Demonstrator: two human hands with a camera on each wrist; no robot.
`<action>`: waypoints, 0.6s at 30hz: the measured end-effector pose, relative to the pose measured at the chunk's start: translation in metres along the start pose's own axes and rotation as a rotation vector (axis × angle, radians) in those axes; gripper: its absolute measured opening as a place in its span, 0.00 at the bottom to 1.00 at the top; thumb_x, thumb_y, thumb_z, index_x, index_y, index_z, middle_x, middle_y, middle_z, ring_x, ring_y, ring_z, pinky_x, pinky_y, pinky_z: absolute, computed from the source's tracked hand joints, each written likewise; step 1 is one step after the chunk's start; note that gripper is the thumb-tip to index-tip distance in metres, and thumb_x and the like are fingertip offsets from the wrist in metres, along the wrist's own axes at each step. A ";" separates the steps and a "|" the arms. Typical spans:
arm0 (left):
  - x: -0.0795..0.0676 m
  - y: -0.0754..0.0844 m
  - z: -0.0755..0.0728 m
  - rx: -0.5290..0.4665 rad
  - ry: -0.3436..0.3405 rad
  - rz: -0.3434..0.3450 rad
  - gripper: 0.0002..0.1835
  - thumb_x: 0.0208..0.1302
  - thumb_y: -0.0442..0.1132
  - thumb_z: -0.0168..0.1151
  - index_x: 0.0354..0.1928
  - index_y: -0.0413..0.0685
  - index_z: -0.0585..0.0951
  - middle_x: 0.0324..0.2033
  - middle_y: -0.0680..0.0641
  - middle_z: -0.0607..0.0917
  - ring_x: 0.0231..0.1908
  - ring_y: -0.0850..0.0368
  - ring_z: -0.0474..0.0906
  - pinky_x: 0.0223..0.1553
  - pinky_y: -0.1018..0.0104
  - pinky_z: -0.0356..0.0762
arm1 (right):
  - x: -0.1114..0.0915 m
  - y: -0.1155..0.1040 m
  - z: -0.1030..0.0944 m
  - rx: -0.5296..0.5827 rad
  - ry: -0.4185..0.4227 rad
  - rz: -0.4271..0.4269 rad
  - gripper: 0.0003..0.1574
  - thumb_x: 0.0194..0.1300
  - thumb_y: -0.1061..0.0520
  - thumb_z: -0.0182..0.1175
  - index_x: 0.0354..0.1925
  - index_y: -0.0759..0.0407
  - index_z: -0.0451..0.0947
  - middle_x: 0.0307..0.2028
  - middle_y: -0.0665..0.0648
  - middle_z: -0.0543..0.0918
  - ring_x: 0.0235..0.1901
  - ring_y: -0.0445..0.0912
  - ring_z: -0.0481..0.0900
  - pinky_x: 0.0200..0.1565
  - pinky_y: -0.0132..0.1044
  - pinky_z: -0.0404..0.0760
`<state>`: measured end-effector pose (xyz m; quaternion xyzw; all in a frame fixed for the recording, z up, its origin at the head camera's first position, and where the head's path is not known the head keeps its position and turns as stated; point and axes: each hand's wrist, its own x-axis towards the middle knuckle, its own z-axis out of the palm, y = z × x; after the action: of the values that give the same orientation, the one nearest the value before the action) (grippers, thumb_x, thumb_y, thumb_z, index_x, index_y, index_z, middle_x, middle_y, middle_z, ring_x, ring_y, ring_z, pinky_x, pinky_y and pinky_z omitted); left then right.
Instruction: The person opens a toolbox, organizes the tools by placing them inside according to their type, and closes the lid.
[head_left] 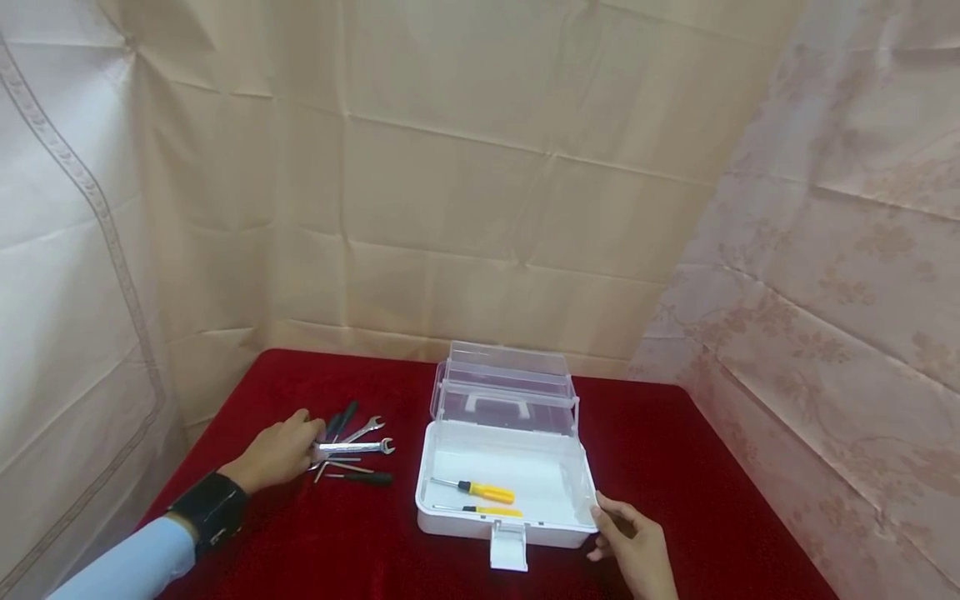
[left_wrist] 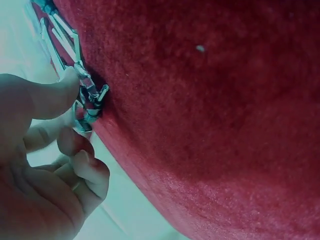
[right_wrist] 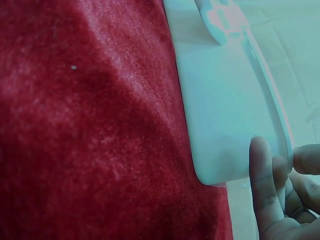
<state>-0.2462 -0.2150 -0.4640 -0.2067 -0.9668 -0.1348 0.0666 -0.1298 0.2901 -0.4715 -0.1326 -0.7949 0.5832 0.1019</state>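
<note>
Currently, lower left in the frame, my left hand [head_left: 277, 454] is pinching a silver metal wrench [head_left: 351, 447]; near bottom centre, my right hand [head_left: 639, 543] is pinching a white plastic toolbox [head_left: 456, 524] by its corner.

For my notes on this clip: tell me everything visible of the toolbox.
The toolbox is white and looks like plastic, rectangular with rounded corners, standing upright on the red cloth. It is open: its clear lid, bearing a white handle, and clear trays are swung back at the rear, and the front latch is unfastened. Two yellow-handled screwdrivers lie inside, near the front. The person's right hand grips its front right corner.
</note>
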 end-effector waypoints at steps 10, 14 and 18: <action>0.002 0.000 0.003 0.031 0.111 0.063 0.04 0.53 0.37 0.72 0.27 0.51 0.84 0.25 0.58 0.77 0.31 0.60 0.72 0.29 0.65 0.72 | 0.001 0.001 -0.002 -0.017 -0.006 -0.015 0.28 0.63 0.57 0.65 0.57 0.72 0.76 0.41 0.66 0.82 0.21 0.49 0.78 0.28 0.43 0.81; 0.002 0.002 0.002 0.046 0.117 0.080 0.02 0.53 0.35 0.71 0.26 0.49 0.86 0.23 0.58 0.76 0.29 0.60 0.70 0.27 0.66 0.70 | 0.001 0.001 -0.002 -0.015 -0.009 -0.015 0.28 0.63 0.57 0.65 0.57 0.71 0.76 0.41 0.66 0.82 0.21 0.49 0.78 0.28 0.44 0.81; 0.001 0.003 0.002 0.071 0.148 0.103 0.04 0.52 0.32 0.70 0.24 0.49 0.86 0.21 0.58 0.72 0.27 0.60 0.68 0.26 0.68 0.69 | 0.001 0.001 -0.002 -0.018 -0.014 -0.009 0.29 0.62 0.56 0.66 0.57 0.71 0.76 0.39 0.66 0.82 0.22 0.49 0.78 0.28 0.43 0.81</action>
<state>-0.2460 -0.2119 -0.4653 -0.2429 -0.9515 -0.1117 0.1521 -0.1303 0.2923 -0.4721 -0.1260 -0.8015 0.5763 0.0979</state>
